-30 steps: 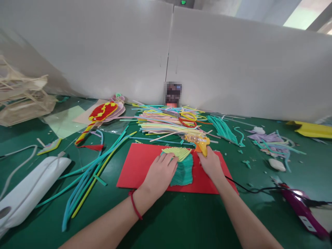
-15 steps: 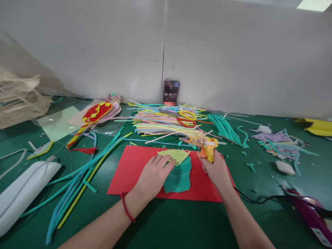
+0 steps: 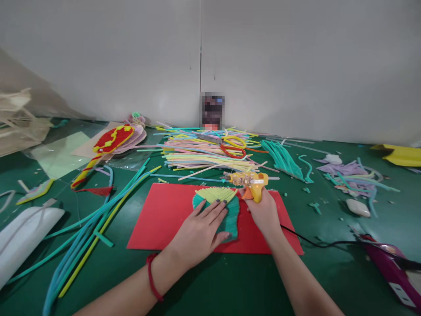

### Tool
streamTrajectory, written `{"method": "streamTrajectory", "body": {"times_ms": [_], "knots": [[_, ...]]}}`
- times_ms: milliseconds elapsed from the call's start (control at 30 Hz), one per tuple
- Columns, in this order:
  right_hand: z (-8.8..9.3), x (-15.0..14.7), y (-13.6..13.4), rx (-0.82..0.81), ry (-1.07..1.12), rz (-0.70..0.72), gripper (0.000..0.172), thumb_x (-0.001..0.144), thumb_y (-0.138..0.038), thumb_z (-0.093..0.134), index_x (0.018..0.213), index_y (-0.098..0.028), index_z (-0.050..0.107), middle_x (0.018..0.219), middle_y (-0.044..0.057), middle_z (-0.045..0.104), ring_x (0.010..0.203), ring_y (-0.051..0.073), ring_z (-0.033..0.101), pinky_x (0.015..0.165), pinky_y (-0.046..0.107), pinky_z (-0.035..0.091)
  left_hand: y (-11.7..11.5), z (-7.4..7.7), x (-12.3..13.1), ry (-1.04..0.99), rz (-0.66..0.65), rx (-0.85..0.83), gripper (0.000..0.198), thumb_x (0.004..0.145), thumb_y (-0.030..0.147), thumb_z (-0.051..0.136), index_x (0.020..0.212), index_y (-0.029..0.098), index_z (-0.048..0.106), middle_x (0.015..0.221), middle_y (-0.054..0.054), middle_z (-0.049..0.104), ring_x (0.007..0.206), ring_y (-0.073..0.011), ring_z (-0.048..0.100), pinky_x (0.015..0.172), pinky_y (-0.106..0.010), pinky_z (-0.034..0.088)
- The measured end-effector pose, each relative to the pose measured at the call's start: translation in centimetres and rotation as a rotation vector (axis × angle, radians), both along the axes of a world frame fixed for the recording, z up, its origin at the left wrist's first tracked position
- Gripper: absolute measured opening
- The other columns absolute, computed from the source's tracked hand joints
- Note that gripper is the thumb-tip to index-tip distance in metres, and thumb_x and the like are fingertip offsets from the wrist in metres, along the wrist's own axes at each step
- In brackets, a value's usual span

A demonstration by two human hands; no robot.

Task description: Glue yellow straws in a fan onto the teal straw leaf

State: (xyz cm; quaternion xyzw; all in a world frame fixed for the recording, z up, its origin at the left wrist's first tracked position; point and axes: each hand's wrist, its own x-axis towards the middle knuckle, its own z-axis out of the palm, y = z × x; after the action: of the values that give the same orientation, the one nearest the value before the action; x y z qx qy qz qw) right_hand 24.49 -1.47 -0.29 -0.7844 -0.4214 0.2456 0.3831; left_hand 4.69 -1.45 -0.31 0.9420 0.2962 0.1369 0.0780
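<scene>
My left hand (image 3: 204, 229) lies flat with its fingers spread over a teal pipe-cleaner piece (image 3: 233, 219), covering part of it. A yellow-green fan-shaped section (image 3: 215, 194) forms the top of that piece, just beyond my fingertips. Both rest on a red sheet (image 3: 158, 215). On the right, my right hand (image 3: 263, 215) is closed around a yellow hot glue gun (image 3: 251, 182) with an orange trigger. Its nozzle points left, above the far edge of the sheet.
Behind the sheet lies a heap of pastel pipe cleaners (image 3: 184, 153) with scissors (image 3: 234, 147) on top. A black cord (image 3: 322, 243) runs right to a purple power strip (image 3: 388, 267). Loose green and blue stems (image 3: 95, 232) and a red-and-yellow fan-shaped craft (image 3: 113, 139) lie left.
My left hand has gone from bent fingers at the yellow-green section to lying flat on the teal part. The glue gun stays in my right hand. The view has shifted slightly.
</scene>
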Motion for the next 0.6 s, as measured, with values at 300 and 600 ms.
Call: {"method": "streamTrajectory", "body": {"times_ms": [300,600], "knots": [[-0.31,-0.32,0.25,0.070,-0.017,0.007,0.037,0.066,-0.046,0.061,0.091,-0.018,0.060,0.090,0.011,0.070,0.085,0.028,0.064,0.070,0.034,0.046,0.15,-0.14,-0.14,-0.010,-0.019,-0.004,0.045,0.098,0.040,0.034,0.131,0.015,0.050,0.139,-0.008,0.050,0.128,-0.0216,0.046,0.107,-0.041,0.036],[-0.83,-0.27,0.51,0.043,-0.126,0.014,0.026,0.069,-0.038,0.058,0.087,-0.020,0.060,0.085,0.010,0.069,0.081,0.027,0.063,0.066,0.032,0.044,0.14,-0.01,-0.22,0.012,-0.007,-0.031,0.044,0.098,0.040,0.034,0.132,0.016,0.049,0.140,-0.005,0.048,0.129,-0.0202,0.046,0.108,-0.039,0.034]]}}
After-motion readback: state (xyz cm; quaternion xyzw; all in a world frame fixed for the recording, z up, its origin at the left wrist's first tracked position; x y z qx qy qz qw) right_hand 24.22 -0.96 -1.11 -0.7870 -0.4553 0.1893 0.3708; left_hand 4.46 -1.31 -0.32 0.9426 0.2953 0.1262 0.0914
